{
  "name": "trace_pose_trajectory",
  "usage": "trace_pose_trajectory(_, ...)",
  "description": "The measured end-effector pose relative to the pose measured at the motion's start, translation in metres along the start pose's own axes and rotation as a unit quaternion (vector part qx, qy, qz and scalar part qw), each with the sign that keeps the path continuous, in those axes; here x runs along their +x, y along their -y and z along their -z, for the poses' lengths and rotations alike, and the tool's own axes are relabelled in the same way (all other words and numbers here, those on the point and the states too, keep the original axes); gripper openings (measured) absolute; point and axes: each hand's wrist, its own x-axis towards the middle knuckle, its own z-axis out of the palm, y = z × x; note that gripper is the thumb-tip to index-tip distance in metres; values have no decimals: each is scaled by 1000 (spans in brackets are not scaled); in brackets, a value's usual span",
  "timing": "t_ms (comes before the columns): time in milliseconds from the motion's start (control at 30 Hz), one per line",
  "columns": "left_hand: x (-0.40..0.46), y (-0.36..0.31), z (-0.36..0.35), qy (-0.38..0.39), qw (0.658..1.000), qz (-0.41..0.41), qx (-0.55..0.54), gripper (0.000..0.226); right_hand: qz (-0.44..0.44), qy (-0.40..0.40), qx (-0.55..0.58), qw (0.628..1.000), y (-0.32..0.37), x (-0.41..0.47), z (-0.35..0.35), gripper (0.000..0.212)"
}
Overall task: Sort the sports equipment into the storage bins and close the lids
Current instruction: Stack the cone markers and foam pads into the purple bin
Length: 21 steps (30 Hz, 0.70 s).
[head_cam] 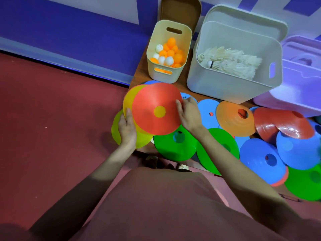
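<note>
The left hand (127,126) grips the yellow cones (129,100) at their edge, fingers curled beneath; the right hand (188,114) pinches the red cone (152,103) on top — above the table's (139,73) edge. Beyond stand the ball bin (167,73) and the shuttlecock bin (225,87) — lids open.

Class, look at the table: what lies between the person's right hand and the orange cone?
In the head view, a blue cone lies flat on the table between the right hand and the orange cone, whose edge overlaps it.
</note>
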Motion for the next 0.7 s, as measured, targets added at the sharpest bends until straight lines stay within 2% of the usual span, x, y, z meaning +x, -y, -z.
trace_pose_trajectory(67,2,1,4,-1,1000,0,-6,33,23,38,-55,997,2,5,-10,43)
trace_pose_trajectory(233,13,11,16,-10,1000,-1,-4,26,92,108,-99,985,12,16,-29,48)
trace_pose_trajectory(300,17,13,21,-36,999,-3,3,26,81,95,-84,989,14,22,-35,43)
trace_pose_trajectory(400,25,13,29,-71,997,-18,28,27,48,35,-19,998,10,36,-42,26)
trace_pose_trajectory(433,27,13,30,-73,997,-24,31,27,32,40,-22,998,5,43,-44,26)
trace_pose_trajectory(500,30,11,33,-76,996,-26,31,28,15,87,-35,996,-3,56,-47,40)
trace_pose_trajectory(700,34,12,40,-99,995,-22,11,27,83,208,-89,970,-2,74,-60,77)
